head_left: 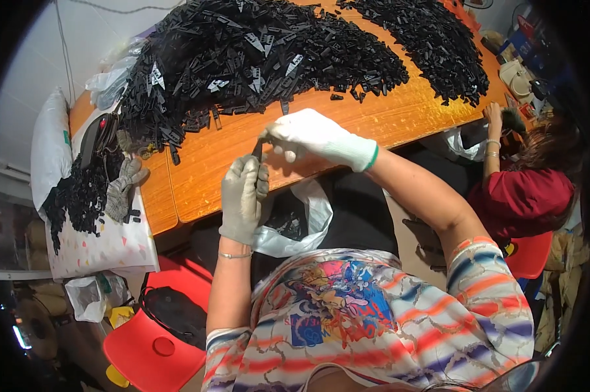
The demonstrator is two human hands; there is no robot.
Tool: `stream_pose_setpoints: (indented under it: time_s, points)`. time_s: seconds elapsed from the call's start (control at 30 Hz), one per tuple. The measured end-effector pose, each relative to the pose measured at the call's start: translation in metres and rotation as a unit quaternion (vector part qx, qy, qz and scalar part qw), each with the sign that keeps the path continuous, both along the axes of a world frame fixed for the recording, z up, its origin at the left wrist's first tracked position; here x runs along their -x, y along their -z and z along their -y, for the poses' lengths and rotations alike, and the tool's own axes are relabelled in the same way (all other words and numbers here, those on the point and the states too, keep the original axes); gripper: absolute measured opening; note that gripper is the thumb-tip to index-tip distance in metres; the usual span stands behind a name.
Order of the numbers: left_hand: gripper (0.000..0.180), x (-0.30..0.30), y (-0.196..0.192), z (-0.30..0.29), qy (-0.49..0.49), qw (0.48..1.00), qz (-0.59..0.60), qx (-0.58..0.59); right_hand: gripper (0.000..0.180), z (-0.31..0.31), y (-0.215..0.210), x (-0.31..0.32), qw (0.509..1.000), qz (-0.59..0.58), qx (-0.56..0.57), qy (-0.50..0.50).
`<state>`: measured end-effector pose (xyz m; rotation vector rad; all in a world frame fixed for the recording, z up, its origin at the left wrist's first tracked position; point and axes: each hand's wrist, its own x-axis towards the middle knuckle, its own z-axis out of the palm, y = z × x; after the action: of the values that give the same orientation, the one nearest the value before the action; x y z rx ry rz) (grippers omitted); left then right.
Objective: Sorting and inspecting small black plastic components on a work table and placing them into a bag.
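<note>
A head-worn camera looks down on a person seated at an orange wooden table (399, 121).

At far left, a spare grey glove (121, 189) lies on a patterned cloth (112, 248) beside a small heap of black plastic pieces.

The person's left hand (242, 196), in a grey glove, is raised over the near table edge with its fingers curled shut around the lower end of a small black plastic strip (257, 151). The strip's long axis runs roughly upright, pointing away from the person.

The right hand (308, 134), in a white glove, sits just above and to the right, its fingertips pinching the strip's upper end, so both hands grasp the same piece.

Below the hands, a white plastic bag (308, 219) hangs open in the lap.

Beyond them, bare tabletop lies between the hands and a large pile of black plastic parts (255, 52).

At far right, another person in red (523, 196) sits at the table's end.
</note>
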<state>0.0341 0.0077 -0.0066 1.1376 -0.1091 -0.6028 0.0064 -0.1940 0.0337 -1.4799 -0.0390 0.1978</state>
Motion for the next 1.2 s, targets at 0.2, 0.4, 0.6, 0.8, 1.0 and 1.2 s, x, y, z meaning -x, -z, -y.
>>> stream_pose_setpoints:
  time_s: [0.2, 0.4, 0.6, 0.8, 1.0, 1.2]
  points:
    - [0.019, 0.036, 0.01, -0.015, 0.116, 0.987, -0.069, 0.09, 0.021, -0.037, 0.009, 0.046, 0.999, -0.025, 0.016, 0.034]
    - [0.02, 0.051, 0.006, -0.022, 0.111, 0.991, -0.06, 0.047, 0.022, -0.041, 0.016, 0.039, 0.975, 0.003, 0.217, 0.042]
    - [0.026, 0.049, 0.026, -0.045, 0.061, 0.918, 0.288, -0.265, 0.024, -0.015, 0.023, 0.019, 0.915, 0.165, 0.364, 0.056]
    - [0.027, 0.027, -0.03, -0.037, 0.013, 0.66, 0.51, -0.552, 0.018, -0.006, 0.035, -0.007, 0.814, 0.183, 0.513, 0.202]
    - [0.028, -0.103, -0.019, -0.016, -0.004, 0.488, 0.611, -0.623, 0.013, -0.006, 0.052, -0.02, 0.8, 0.221, 0.532, 0.171]
    - [0.019, -0.153, -0.011, -0.001, 0.056, 0.378, 0.707, -0.595, 0.013, -0.003, 0.047, -0.007, 0.825, 0.203, 0.503, 0.16]
